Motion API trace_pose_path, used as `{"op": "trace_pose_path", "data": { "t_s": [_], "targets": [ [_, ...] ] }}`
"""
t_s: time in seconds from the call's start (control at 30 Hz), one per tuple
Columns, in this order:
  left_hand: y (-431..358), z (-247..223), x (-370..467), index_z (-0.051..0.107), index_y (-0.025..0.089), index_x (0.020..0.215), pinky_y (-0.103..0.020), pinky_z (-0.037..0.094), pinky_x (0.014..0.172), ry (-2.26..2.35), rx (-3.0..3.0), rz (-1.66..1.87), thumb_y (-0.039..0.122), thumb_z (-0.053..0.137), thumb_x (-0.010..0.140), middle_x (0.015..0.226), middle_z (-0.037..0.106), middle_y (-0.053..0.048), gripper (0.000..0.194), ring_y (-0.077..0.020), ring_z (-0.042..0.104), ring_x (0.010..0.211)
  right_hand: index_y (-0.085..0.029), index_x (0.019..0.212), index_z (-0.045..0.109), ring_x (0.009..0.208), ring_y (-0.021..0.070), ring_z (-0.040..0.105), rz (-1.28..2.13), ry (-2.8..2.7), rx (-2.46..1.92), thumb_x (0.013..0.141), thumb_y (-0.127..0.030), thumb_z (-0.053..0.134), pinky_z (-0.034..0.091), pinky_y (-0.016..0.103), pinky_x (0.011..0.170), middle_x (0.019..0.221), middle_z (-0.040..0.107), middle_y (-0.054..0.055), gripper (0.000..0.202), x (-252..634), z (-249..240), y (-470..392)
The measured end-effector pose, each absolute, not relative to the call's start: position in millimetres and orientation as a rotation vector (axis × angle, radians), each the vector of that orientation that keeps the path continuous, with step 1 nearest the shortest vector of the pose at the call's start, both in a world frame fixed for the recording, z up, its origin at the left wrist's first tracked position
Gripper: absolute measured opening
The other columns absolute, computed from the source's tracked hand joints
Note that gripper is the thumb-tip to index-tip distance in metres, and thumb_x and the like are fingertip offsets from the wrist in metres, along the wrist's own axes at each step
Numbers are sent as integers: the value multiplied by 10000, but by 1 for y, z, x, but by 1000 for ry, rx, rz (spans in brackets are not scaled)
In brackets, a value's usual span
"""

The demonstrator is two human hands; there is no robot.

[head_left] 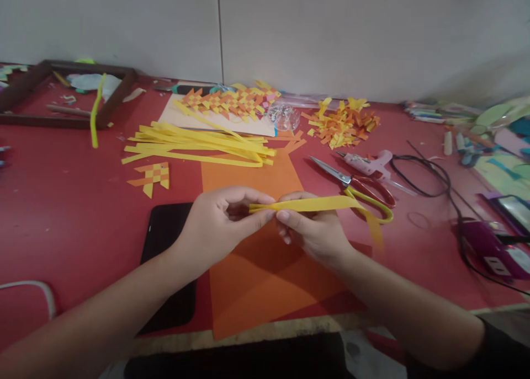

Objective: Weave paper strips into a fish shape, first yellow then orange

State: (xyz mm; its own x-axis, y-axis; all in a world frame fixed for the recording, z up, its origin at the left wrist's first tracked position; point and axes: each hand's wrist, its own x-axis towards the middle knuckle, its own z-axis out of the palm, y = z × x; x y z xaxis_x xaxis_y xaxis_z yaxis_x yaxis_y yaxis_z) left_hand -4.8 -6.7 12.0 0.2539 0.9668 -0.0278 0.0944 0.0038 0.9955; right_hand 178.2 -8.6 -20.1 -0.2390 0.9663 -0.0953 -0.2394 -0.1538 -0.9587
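A yellow paper strip (318, 204) is pinched between the thumbs and fingers of both hands above an orange sheet (248, 291). My left hand (226, 219) is closed on its left end, where the paper looks folded. My right hand (310, 224) grips it just beside, thumb on the near side, and the long free end bends down to the right. Behind the hands lies a pile of yellow strips (199, 142). A woven yellow and orange paper fish (153, 176) rests to the left. Part of a black phone or tablet (169, 279) shows under my left wrist.
Scissors (351, 183) with red and yellow handles lie right of the sheet, near a pink glue gun (372, 164) and its black cable (449, 191). Woven fish (227, 102) and paper scraps (339, 122) sit at the back. A brown frame (120, 97) stands back left.
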Motion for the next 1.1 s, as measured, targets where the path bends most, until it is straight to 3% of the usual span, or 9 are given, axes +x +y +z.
{"op": "trace_pose_path", "data": {
  "t_s": [0.33, 0.7, 1.1],
  "targets": [
    [-11, 12, -2, 758, 219, 880, -236, 583, 687, 1151, 1464, 999, 335, 738, 782, 876, 780, -24, 153, -168, 722, 768, -162, 710, 667, 400, 93, 547, 1553, -1107, -973, 754, -301, 768, 446, 208, 364, 509, 618, -28, 177, 178, -14, -11],
    [-11, 11, -2, 763, 225, 874, -221, 578, 656, 1137, 1459, 999, 305, 729, 792, 851, 779, -11, 120, -157, 719, 743, -158, 628, 641, 360, 82, 519, 1609, -942, -1033, 684, -316, 813, 425, 194, 305, 507, 589, -32, 240, 173, -9, -9],
    [-10, 11, -2, 734, 184, 836, -218, 575, 681, 1125, 1338, 1033, 286, 752, 768, 812, 763, -19, 124, -146, 712, 731, -165, 652, 692, 388, 93, 558, 1577, -972, -992, 717, -292, 794, 472, 204, 342, 533, 629, -19, 176, 176, -13, -9]
  ]
}}
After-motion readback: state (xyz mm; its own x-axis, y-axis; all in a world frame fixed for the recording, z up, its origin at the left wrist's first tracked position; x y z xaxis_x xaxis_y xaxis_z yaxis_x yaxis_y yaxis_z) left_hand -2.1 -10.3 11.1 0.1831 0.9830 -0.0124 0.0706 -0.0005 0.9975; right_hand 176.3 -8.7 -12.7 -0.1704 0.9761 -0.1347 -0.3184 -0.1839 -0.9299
